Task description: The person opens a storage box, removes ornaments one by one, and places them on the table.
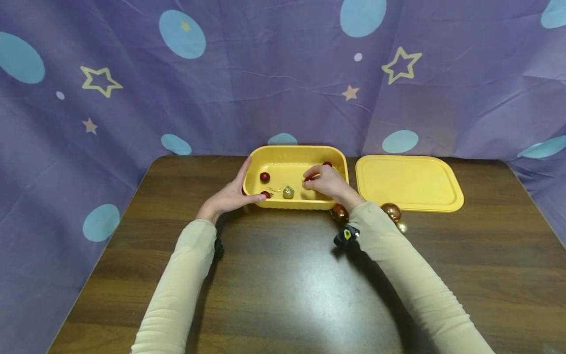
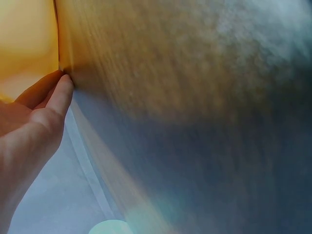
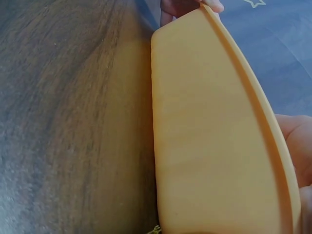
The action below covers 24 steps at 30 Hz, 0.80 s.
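A yellow plastic box (image 1: 305,204) stands at the back of the table with its top uncovered. My left hand (image 1: 227,196) grips its left end, thumb at the near rim and fingers along the side. Over the box's right half, my right hand (image 1: 329,184) pinches a small red bauble (image 1: 308,180), partly covered by the fingers. Inside lie a red bauble (image 1: 264,177), another red bauble (image 1: 266,194) near the left thumb, and a glittery gold bauble (image 1: 288,192) with a string. One more red bauble (image 1: 327,163) shows behind the right hand.
A yellow lid (image 1: 407,182) lies flat to the right of the box. Near the right forearm are a copper bauble (image 1: 339,214), a second copper bauble (image 1: 391,212) and a small pale gold bauble (image 1: 401,227). A purple patterned curtain (image 1: 283,73) hangs behind the table.
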Available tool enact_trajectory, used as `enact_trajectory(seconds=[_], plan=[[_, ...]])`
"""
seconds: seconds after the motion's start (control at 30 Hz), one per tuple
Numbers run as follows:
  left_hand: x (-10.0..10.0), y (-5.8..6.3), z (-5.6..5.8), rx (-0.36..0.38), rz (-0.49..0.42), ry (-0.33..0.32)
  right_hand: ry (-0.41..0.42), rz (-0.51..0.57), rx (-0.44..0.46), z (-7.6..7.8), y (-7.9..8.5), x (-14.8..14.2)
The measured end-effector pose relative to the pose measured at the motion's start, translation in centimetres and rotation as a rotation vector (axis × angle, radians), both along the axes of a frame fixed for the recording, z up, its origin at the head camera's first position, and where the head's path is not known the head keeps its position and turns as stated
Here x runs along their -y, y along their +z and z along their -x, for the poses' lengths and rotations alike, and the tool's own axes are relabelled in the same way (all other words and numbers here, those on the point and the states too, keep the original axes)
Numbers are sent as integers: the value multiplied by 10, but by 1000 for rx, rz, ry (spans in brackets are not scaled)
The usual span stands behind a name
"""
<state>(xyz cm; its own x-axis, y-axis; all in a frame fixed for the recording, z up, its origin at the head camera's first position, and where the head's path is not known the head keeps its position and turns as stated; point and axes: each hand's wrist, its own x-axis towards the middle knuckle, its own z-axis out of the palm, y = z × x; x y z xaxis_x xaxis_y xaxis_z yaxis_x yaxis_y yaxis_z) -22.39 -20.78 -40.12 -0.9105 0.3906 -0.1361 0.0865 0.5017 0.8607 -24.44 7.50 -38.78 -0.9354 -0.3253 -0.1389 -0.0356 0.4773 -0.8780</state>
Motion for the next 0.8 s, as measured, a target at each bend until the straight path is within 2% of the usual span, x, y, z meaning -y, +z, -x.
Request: enact_trajectory(seconds=[0.23, 0.53, 0.67, 0.8], plan=[[-1, 2, -1, -9, 8, -2, -41, 67, -57, -2, -2, 0], [-2, 0, -1, -9, 3, 2, -35, 156, -114, -5, -1, -3], [-2, 1, -1, -12, 8, 0, -37, 130, -188, -8, 3, -6], [-1, 1, -2, -16, 13, -1, -42, 131, -288, -18, 9, -9]])
